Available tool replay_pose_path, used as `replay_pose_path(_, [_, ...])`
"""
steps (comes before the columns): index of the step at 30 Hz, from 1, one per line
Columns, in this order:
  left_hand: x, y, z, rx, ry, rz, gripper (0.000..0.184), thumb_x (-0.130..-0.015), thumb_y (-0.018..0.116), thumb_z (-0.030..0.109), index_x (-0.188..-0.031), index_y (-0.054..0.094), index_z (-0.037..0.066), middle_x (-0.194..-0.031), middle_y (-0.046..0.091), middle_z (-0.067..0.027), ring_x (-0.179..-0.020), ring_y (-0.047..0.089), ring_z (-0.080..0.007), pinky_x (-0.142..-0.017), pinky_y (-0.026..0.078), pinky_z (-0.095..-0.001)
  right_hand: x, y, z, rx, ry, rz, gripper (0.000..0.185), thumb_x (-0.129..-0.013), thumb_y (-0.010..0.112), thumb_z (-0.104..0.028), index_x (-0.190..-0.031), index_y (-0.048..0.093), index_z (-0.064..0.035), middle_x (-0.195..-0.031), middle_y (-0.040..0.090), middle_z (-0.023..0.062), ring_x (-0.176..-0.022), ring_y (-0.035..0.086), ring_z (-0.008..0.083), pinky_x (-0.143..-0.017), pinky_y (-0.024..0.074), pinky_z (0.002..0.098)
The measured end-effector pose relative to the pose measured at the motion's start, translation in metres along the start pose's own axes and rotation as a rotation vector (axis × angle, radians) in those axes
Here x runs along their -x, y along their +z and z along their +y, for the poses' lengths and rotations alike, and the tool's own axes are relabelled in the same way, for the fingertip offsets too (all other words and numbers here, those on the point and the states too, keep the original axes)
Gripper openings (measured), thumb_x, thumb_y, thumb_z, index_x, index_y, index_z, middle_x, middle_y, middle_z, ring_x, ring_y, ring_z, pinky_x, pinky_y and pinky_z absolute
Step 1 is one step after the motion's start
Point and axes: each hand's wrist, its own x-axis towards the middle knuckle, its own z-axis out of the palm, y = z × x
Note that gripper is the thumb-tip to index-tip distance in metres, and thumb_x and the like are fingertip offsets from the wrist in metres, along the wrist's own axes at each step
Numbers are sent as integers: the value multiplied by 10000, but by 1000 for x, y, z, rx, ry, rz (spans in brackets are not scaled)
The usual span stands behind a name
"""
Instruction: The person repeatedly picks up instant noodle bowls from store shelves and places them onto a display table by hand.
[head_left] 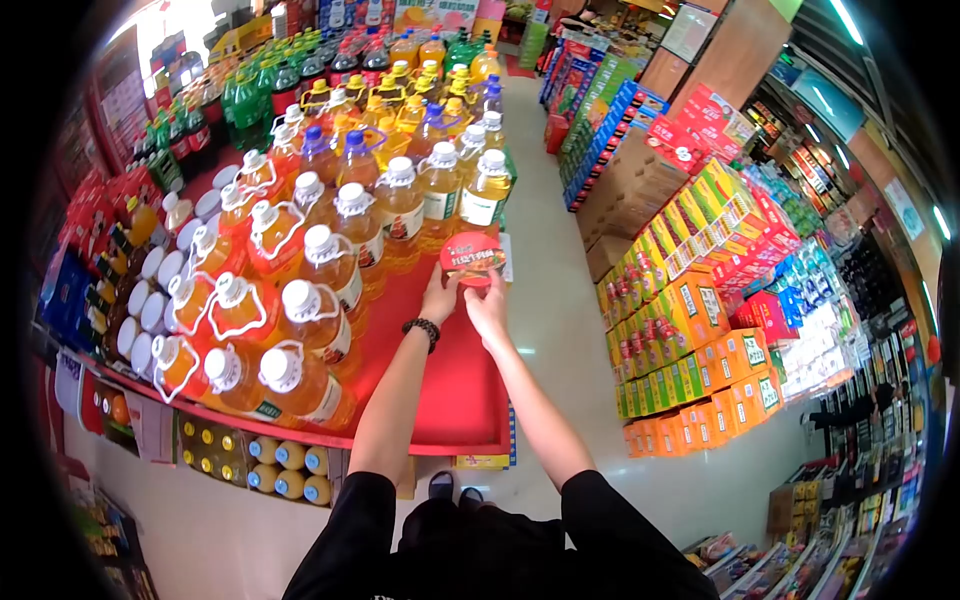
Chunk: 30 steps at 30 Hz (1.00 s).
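A round red tub with a printed lid (472, 256) is held up between both hands, over the right edge of the red table (450, 390). My left hand (438, 297), with a dark bead bracelet at the wrist, grips its lower left side. My right hand (488, 305) holds it from the lower right, thumb and fingers against the rim. Just beyond and to the left of the tub stand large white-capped bottles of amber drink (400, 205).
Rows of more bottles cover the table's left and far parts, with green bottles (245, 105) at the back. White-lidded tubs (153, 312) line the left side. Right of the aisle (555, 300) stand stacked orange boxes (735, 360) and brown cartons (630, 180).
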Motion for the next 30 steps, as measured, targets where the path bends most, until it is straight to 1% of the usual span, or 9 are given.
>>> replay_pose_path(4, [-14,3,-7,-5,75,0,717,-996,538,375,-1570,217,88,-1504,428,-236,-1375,440,-366,-1107,373,-412,-1,-15,-7,-372,208,-144,714,-897,592,-82,-1522,260,14,-1548,339,220,-1362,459,263,-1044,427,336])
replay_pose_path(7, [-28,-3,-14,-133,117,-49,692,-1024,490,378,-1589,163,148,-1545,364,-198,-1332,474,-352,-957,511,-496,14,-25,-28,-489,271,-165,697,-943,574,-93,-1545,228,-41,-1548,329,217,-1349,465,260,-988,494,360])
replay_pose_path(10, [-10,-4,4,-342,61,74,691,-1011,516,390,-1543,252,35,-1494,419,-245,-1320,478,-390,-1056,437,-457,37,-43,-31,-558,279,-183,594,-979,572,-124,-1508,312,-49,-1484,414,184,-1268,530,259,-932,551,385])
replay_pose_path(13, [26,5,30,-400,223,279,661,-996,560,354,-1474,335,-43,-1429,474,-275,-1294,487,-422,-1106,380,-417,81,-96,-34,-714,201,-312,467,-993,568,-133,-1427,427,-33,-1396,508,170,-1190,586,241,-927,549,373])
replay_pose_path(17, [71,27,43,-428,634,234,568,-963,618,249,-1411,419,-38,-1439,439,-279,-1371,372,-438,-1152,313,-477,161,-169,0,-743,238,-229,299,-1007,563,-162,-1271,556,-24,-1241,621,129,-1083,639,216,-892,549,359])
replay_pose_path(21, [130,39,59,-502,737,-145,459,-967,613,232,-1329,515,-33,-1428,472,-246,-1392,363,-410,-1176,281,-464,267,-237,56,-607,459,-10,213,-1015,541,-169,-1182,600,-50,-1093,676,97,-1008,664,198,-815,543,316])
replay_pose_path(24, [197,56,71,-373,694,-460,392,-976,604,219,-1294,551,-5,-1368,538,-215,-1342,451,-374,-1115,377,-453,350,-279,85,-598,627,212,188,-1017,538,-174,-1138,611,-50,-1054,679,97,-956,673,192,-796,544,315])
replay_pose_path(27, [277,93,65,-185,501,-659,300,-1013,562,164,-1282,562,34,-1298,594,-167,-1141,612,-244,-885,533,-346,429,-316,94,-641,660,437,184,-1015,543,-174,-1122,617,-45,-1032,679,97,-934,675,192,-790,544,317])
replay_pose_path(30, [355,136,42,-161,306,-908,278,-1014,553,129,-1272,573,27,-1195,634,-132,-961,637,-148,-779,520,-264,496,-340,79,-664,613,602,178,-1015,539,-159,-1114,618,-34,-1026,679,98,-929,672,195,-788,544,315])
